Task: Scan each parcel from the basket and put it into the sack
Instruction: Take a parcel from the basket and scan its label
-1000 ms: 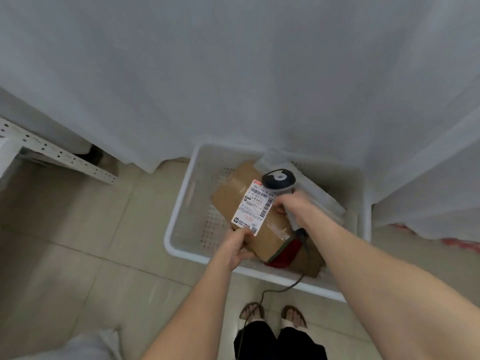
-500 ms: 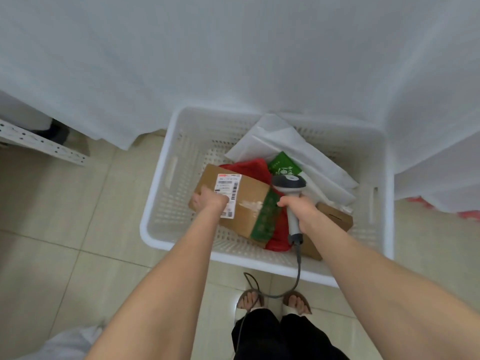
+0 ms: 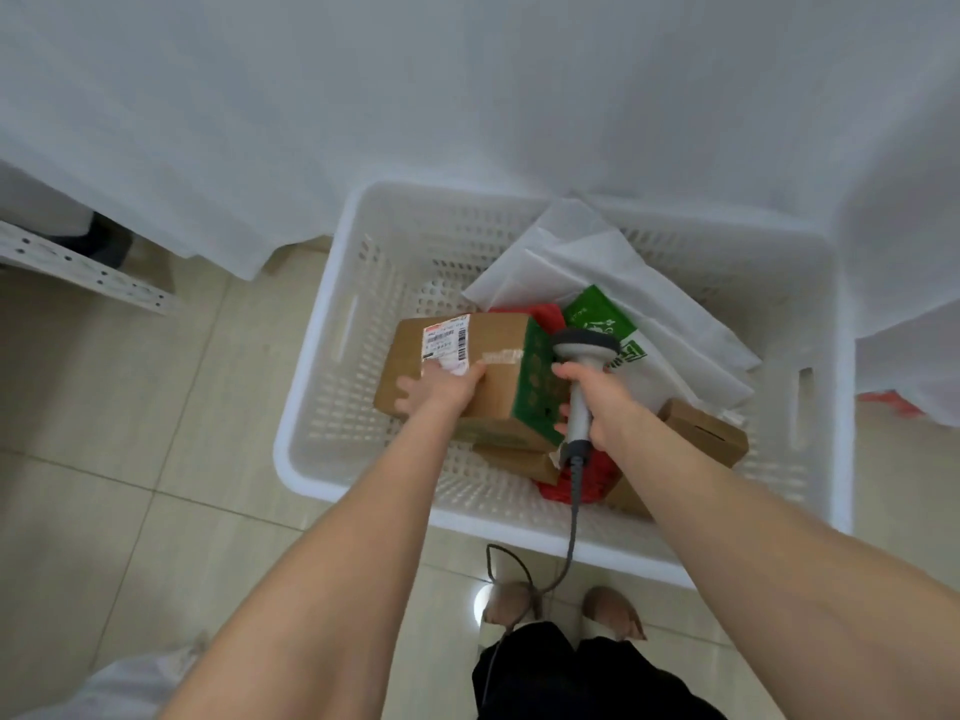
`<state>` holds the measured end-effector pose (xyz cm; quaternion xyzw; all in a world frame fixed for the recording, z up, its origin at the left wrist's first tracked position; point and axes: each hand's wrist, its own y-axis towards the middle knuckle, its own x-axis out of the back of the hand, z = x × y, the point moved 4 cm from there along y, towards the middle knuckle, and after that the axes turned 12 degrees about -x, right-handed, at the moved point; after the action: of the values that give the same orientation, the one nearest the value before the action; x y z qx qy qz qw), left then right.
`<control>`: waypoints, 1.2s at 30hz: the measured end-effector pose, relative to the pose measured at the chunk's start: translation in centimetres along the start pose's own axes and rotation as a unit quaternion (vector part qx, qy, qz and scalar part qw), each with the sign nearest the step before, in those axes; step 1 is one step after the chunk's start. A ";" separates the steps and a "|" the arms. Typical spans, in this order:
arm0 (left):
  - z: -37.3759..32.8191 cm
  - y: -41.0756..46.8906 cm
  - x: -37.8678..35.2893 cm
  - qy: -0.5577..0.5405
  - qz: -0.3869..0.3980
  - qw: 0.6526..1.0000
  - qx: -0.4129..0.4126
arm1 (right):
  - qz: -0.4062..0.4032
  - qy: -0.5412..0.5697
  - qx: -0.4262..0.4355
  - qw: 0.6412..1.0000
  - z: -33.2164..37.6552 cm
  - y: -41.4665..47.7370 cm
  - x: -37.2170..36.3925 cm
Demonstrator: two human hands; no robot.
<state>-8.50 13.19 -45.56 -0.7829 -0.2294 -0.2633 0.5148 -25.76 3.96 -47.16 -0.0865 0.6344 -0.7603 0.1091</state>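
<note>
Head view, far left: white sack [image 3: 130, 678] barely visible at the bottom-left corner, on the floor, well apart from the basket and behind the left arm.
Basket: white perforated basket [image 3: 332, 356] on the tiled floor, straight ahead of both arms.
Left hand: left hand [image 3: 441, 389] laid on the near left top of the cardboard box, fingers spread over its edge, gripping it.
Parcel: cardboard box [image 3: 498, 376] resting in the basket on other parcels, long axis running left to right, label [image 3: 448, 343] up at its far left, partly covered by the left hand.
Right hand: right hand [image 3: 597, 402] closed round the grip of the scanner [image 3: 584, 350], head just beside the box's right end, over its green band.
Farther right: red bag [image 3: 576, 485], green-and-white bag [image 3: 613, 324], white mailers [image 3: 597, 262] and another box [image 3: 706, 433] waiting in the basket.
Turning relation: label lay left of the scanner head, under the nearer left hand; scanner probably needed swinging leftward, or the box tilting toward it.
</note>
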 end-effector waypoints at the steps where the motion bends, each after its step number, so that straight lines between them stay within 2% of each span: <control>1: -0.4 -0.5 -0.1 0.008 0.015 1.000 -0.005 | -0.007 0.010 0.006 1.000 0.3 -0.4 -0.1; 3: -0.8 -1.4 -0.3 0.002 0.038 0.999 -0.021 | -0.027 0.009 0.024 0.999 0.8 -1.2 -0.2; 6: -0.8 -2.7 -0.6 -0.006 0.043 0.998 -0.051 | -0.101 -0.072 0.066 0.990 1.1 -1.9 -0.9; 11: 0.8 -1.5 0.3 -0.015 0.025 0.998 -0.061 | -0.210 -0.234 0.114 0.942 0.5 -2.3 -2.8; 14: 1.8 0.9 1.7 -0.037 -0.003 0.997 -0.061 | -0.239 -0.287 0.123 0.920 0.5 -2.1 -2.6; 17: 3.4 3.2 3.3 -0.035 -0.054 0.998 0.000 | -0.250 -0.278 0.130 0.918 0.9 -1.6 -1.6; 20: 3.6 4.3 2.0 -0.177 0.012 0.984 0.012 | -0.229 -0.250 0.131 0.932 1.7 0.0 -0.6; 22: 3.2 4.0 1.0 -0.231 0.039 0.972 0.012 | -0.209 -0.230 0.123 0.942 2.0 0.6 -0.3; 29: 2.4 2.8 0.9 -0.298 0.076 0.951 0.030 | -0.227 -0.233 0.107 0.940 2.4 0.1 2.3; 31: 2.2 2.9 0.2 -0.329 0.081 0.939 0.061 | -0.231 -0.227 0.112 0.939 2.7 0.6 3.2; 36: 3.2 2.3 -1.3 -0.309 0.151 0.933 0.109 | -0.232 -0.231 0.119 0.937 2.9 1.4 3.9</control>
<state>-7.49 15.20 -49.02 -0.7902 -0.2832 0.0992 0.5343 -28.65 -0.11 -48.09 -0.3910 0.4592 -0.7934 0.0823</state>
